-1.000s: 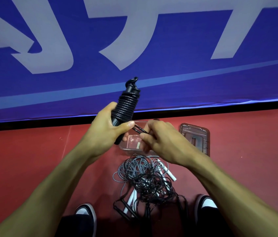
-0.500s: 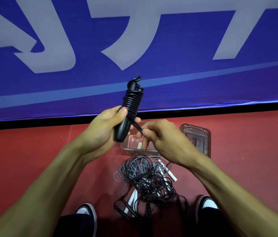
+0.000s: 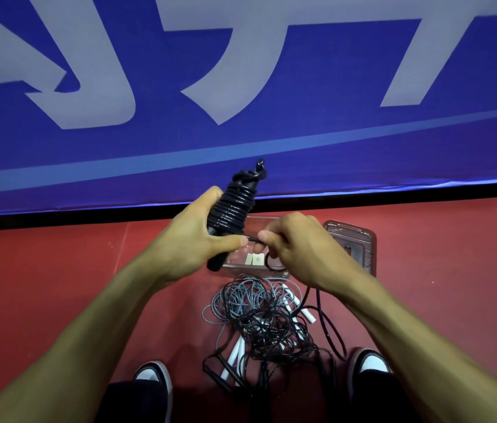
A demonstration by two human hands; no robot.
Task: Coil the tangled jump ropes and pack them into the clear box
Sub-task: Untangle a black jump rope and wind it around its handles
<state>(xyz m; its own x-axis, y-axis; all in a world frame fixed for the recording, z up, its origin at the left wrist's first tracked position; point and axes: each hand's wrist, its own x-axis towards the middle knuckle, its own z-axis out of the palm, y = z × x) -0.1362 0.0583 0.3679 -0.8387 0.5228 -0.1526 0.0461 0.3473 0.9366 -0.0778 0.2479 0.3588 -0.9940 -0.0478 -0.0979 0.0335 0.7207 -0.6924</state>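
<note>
**Q:** What has changed in the last second, and what does it mean for the task?

**A:** The left hand [image 3: 194,239] grips the black rope bundle [image 3: 232,209], cord wound tightly round its handles. A second ago the bundle stood more upright, and half a second ago the thumb lay higher against the windings; now it tilts up and to the right, and the thumb presses across its lower part. The right hand [image 3: 294,247] pinches the free cord end [image 3: 252,238] just right of that thumb. The hands have closed in on each other. By this reading, winding is nearly complete and the tail is being tucked or secured; packing is not yet begun.

**Q:** What do the containers hold?

**A:** The clear box [image 3: 255,264] sits on the red floor [image 3: 58,270] beyond the hands, partly hidden by them. Only two small pale tags show inside; no rope is seen in it. Its lid [image 3: 352,245] lies just to the right, off the box.

**Q:** What remains?

**A:** A tangled pile of grey and black ropes [image 3: 259,315] with white handles [image 3: 297,306] lies near the feet, uncoiled. One black strand runs from the right hand down to it.
</note>
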